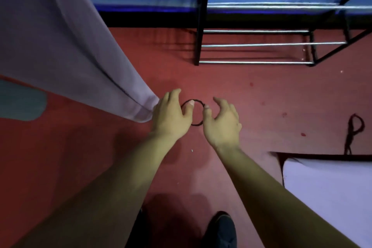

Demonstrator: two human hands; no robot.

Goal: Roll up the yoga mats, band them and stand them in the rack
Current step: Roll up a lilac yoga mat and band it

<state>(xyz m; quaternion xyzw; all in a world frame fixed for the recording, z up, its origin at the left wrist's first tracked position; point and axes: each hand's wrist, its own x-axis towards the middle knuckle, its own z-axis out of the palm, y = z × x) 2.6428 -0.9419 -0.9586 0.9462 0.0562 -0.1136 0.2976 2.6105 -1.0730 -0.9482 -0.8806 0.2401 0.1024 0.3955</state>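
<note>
Observed: the left hand (171,115) and right hand (221,123) are held close together above the red floor (261,96), with a thin black band (196,125) stretched between them as an open ring.

Left hand: we note the thumb passed through the ring from the left and hooked over it. The other fingers curl forward and down at the narrow lower end of the lilac mat (60,46). We cannot tell whether they actually grip that end.

Right hand: the thumb tip is hooked at the ring's right edge. The remaining fingers (223,104) are spread and loosely curved, apart from the band.

Mat condition: pale lilac, matte and smooth, with a long fold or seam running along its length. It stands tilted, broad at upper left and tapering down to a gathered end just beside the left hand. The band is next to this end and not around it.

Surroundings: a rack (200,26) of black posts and silver rails stands beyond the hands, with nothing in its visible part. A second lilac mat (326,197) lies flat at lower right, and a dark looped cord (347,141) lies on the floor near it. A dark shoe (221,229) shows at the bottom edge.
</note>
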